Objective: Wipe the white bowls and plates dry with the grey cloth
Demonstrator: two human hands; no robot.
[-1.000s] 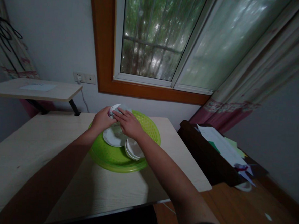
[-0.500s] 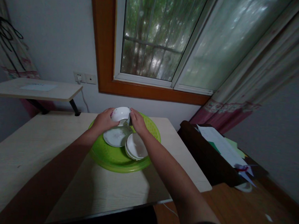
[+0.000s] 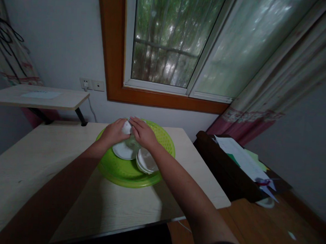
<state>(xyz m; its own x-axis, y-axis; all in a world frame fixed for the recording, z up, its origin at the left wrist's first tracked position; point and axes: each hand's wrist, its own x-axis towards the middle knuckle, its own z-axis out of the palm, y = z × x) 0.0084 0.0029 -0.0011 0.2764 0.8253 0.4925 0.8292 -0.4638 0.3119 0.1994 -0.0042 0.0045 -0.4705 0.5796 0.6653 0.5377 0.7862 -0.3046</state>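
A small white bowl (image 3: 127, 127) with purplish marks is raised over the far part of a green basin (image 3: 115, 176). My left hand (image 3: 114, 133) grips its left side, thumb toward me. Across the bowl's right side lies my right hand (image 3: 145, 133), fingers together and closed over it, covering much of the bowl. Whether anything thin is between the right palm and the bowl is hidden. Below the hands, a white plate (image 3: 124, 151) lies in the basin. Beside it, partly behind my right forearm, rests a stack of white bowls (image 3: 145, 162), slightly tilted.
The basin stands on a light wooden table (image 3: 130, 204) against the wall under a window. A raised shelf (image 3: 65, 100) with a paper sheet occupies the back left. Right of the table, a dark brown piece of furniture (image 3: 218, 166) has papers (image 3: 240, 160) on top.
My right hand has moved left and over the bowl, so less of the bowl shows. The bowl seems turned. My left hand, the plate and the stacked bowls stay in place.
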